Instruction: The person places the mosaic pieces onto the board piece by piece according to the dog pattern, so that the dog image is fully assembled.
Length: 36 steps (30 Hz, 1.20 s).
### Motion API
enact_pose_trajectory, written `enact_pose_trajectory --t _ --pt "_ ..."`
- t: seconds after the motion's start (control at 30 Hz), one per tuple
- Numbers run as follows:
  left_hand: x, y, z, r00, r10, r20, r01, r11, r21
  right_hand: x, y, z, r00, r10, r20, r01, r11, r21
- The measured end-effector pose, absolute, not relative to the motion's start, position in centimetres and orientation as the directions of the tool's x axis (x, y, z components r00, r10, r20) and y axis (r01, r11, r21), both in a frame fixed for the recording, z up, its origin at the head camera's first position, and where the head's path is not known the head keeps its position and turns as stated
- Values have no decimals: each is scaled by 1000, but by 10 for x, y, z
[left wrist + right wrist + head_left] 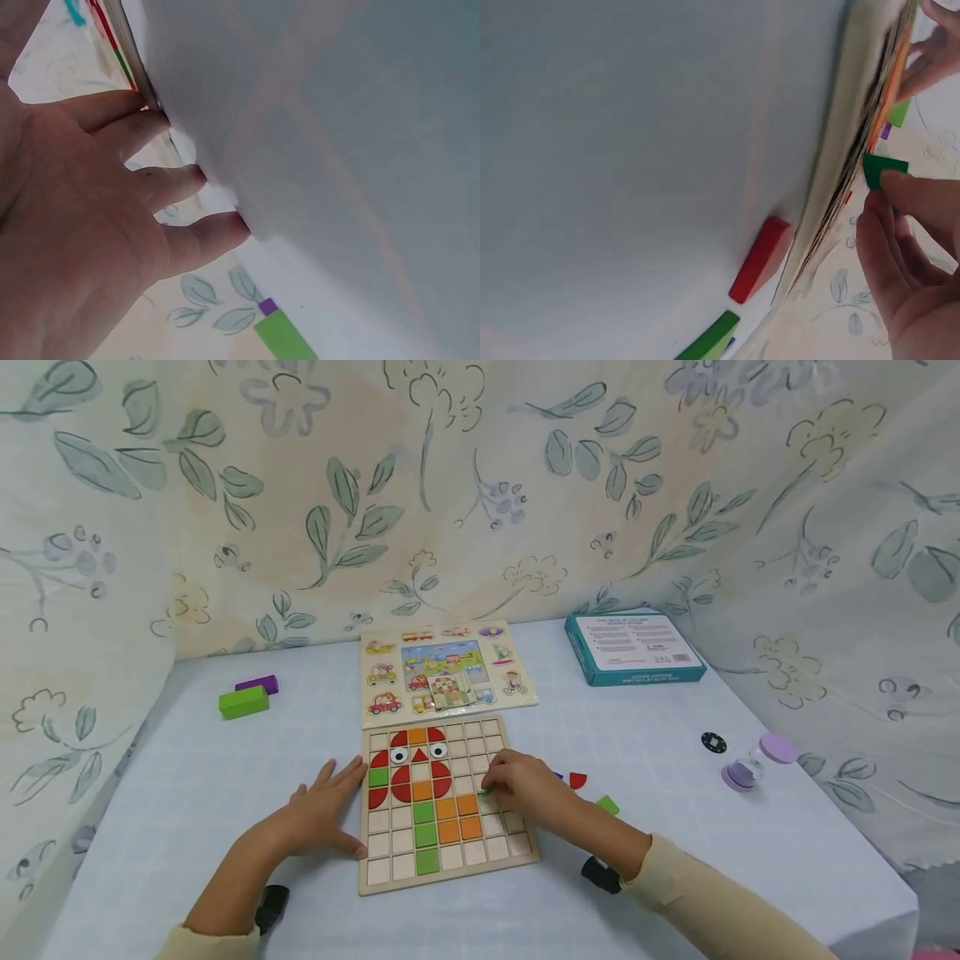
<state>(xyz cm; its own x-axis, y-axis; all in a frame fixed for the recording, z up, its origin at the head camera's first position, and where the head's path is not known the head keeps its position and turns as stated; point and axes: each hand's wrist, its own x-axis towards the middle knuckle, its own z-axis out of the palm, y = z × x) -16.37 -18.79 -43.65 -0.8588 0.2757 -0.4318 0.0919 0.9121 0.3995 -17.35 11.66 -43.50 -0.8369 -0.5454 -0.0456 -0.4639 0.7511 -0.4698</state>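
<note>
A wooden grid board [380, 870] lies on the table with red rounded pieces, two eye pieces, and green and orange square tiles set in it. My right hand [522, 785] is over the board's right side and pinches a green tile [886, 169] between thumb and fingers. In the head view that tile is mostly hidden by the fingers. My left hand [318, 814] spreads its fingers beside the board's left edge, with fingertips and thumb right at the rim. A red piece [577, 781] and a light green piece [608, 805] lie right of the board.
Behind the board lies a vehicle picture puzzle [375, 647] with a small card [452, 691] on it. A teal box [637, 647] stands back right. Green [243, 702] and purple [262, 682] blocks sit at left. A black disc [713, 742] and a purple-lidded item [738, 775] are at right.
</note>
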Motion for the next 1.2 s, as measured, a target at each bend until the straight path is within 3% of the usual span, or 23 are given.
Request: enact_pose_trajectory --t 0.3,0.53,0.73,0.8,0.93,1.0,1.2 --pt "-168 -186 -431 -864 302 -403 135 910 393 -169 121 -430 -833 -545 -91 -450 765 -461" --pt "-165 -183 -433 -856 282 -434 96 910 403 -168 118 -435 -849 -512 -133 -415 801 -431" --pt "-160 -188 -435 -865 278 -418 100 911 400 -173 124 -425 -793 -602 -94 -512 742 -433" --pt "-159 -190 -434 -867 278 -414 103 912 397 -176 134 -417 -823 -561 -83 -478 765 -432" --pt "-160 -192 -432 -864 288 -414 115 912 395 -174 164 -409 -932 -335 -135 -261 883 -389" --pt "-161 -192 -430 -859 294 -418 120 912 393 -168 177 -415 -945 -274 -177 -204 920 -335" --pt "-161 -188 -428 -850 301 -432 126 913 388 -156 192 -437 -947 -284 -151 -237 933 -270"
